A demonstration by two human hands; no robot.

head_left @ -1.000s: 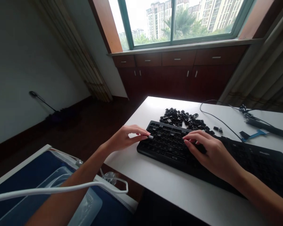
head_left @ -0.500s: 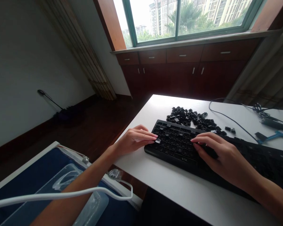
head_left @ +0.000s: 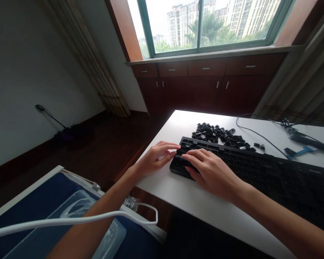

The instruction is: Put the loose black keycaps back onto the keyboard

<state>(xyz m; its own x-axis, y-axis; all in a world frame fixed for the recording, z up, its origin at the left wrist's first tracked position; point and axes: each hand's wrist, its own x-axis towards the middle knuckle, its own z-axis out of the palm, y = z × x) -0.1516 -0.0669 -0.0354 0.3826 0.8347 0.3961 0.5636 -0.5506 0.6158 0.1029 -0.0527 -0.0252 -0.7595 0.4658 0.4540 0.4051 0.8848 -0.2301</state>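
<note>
A black keyboard (head_left: 232, 156) with its keycaps off over much of its left part lies on the white table. My left hand (head_left: 158, 156) is at the keyboard's left end, its fingertips by the edge keys. Thumb and fingers are apart there, with nothing seen between them. Over the left part of the keyboard is my right hand (head_left: 207, 167), fingers stretched and touching the keys, thumb apart from them. It hides the keys beneath. Loose black keycaps (head_left: 209, 133) are heaped just behind the keyboard.
A black cable (head_left: 255, 130) runs across the table (head_left: 178, 124). At the right lie a blue brush (head_left: 302, 151) and a long dark object (head_left: 311, 142). A white cord (head_left: 97, 217) crosses above a blue zipped case (head_left: 48, 194) at lower left. Cabinets (head_left: 205, 95) stand under the window.
My right hand has moved left across the keyboard, close to my left hand. My left hand's fingers have drawn apart, off the key they were touching. The view has shifted slightly.
</note>
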